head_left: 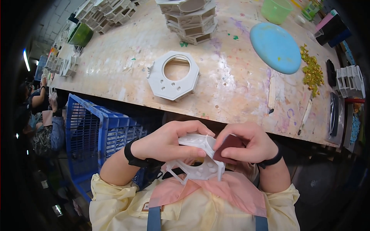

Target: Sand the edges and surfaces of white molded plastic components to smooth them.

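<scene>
Just off the table's front edge, my left hand (173, 140) grips a white moulded frame piece (206, 169) with an open middle and leg-like struts. Its thumb lies along the near side and its fingers curl over the top. My right hand (248, 142) pinches a folded piece of dark red sandpaper (231, 145) between thumb and fingers, against or right beside the frame's right edge. Part of the frame is hidden behind my left hand. On the table beyond lies a white octagonal frame (173, 84) with a round opening and small cut-outs.
A stack of white frames (192, 23) stands at the back. To the right are a blue round lid (275, 48), gold-coloured trimmings (313, 71) and a flat stick (272, 94). A blue plastic crate (102, 134) sits below the table at left; another person (42, 115) is farther left.
</scene>
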The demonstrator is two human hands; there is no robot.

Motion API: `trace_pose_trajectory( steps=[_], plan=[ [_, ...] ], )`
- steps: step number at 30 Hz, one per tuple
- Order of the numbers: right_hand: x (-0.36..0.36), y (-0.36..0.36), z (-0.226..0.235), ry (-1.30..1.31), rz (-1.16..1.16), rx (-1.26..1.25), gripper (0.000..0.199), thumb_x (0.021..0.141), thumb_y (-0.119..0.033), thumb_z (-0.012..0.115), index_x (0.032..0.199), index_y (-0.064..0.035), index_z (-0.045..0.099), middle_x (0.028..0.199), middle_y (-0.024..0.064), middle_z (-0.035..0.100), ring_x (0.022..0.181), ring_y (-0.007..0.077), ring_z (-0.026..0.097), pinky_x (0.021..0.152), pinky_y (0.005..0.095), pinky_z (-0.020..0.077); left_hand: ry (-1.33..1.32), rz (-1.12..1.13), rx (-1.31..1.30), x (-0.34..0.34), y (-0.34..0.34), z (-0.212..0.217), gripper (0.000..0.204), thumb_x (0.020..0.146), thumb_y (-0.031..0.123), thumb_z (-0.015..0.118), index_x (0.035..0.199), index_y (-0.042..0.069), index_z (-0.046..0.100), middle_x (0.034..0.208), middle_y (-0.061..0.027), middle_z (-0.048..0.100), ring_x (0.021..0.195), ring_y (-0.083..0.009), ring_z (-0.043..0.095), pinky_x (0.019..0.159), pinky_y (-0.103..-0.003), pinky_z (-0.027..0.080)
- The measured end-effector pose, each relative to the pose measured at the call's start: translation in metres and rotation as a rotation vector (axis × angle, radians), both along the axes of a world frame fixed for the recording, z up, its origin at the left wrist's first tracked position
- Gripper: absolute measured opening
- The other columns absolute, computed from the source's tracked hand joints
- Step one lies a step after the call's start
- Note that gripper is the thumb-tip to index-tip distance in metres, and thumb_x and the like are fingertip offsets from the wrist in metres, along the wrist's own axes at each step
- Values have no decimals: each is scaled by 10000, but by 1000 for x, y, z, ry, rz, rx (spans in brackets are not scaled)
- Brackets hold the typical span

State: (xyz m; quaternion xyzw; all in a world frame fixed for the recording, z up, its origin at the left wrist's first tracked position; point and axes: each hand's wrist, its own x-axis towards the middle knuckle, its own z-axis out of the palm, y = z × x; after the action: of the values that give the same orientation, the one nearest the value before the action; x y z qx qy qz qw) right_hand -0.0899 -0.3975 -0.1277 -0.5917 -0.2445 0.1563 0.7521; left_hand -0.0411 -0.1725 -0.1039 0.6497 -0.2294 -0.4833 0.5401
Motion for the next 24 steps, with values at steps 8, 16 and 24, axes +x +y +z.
trace_pose_trajectory(
  steps=[8, 16, 24],
  plan=[
    [-1, 13, -3, 261, -532, -94, 175, 826, -64, 582, 994, -19, 564, 817, 17, 612, 684, 57, 553, 585, 211, 451, -216, 89, -32, -2, 7, 13, 396, 770, 131, 686, 1110, -1, 531, 984, -57, 602, 893, -94, 556, 783, -250, 449],
    [-14, 21, 25, 278, -593, 63, 188, 834, -48, 581, 1017, -17, 548, 781, 3, 599, 606, 29, 529, 510, 166, 424, -650, 443, -59, -22, 20, 24, 437, 680, 56, 703, 1084, -17, 553, 1002, -119, 540, 932, -193, 525, 815, -281, 412],
    [-18, 42, 26, 48, -571, -74, 201, 820, -32, 596, 1014, -4, 552, 834, 44, 634, 740, 55, 581, 641, 190, 463, -862, 614, -33, -48, 13, 13, 527, 655, 80, 736, 1126, -24, 524, 1005, -143, 479, 896, -227, 496, 768, -292, 420]
  ],
)
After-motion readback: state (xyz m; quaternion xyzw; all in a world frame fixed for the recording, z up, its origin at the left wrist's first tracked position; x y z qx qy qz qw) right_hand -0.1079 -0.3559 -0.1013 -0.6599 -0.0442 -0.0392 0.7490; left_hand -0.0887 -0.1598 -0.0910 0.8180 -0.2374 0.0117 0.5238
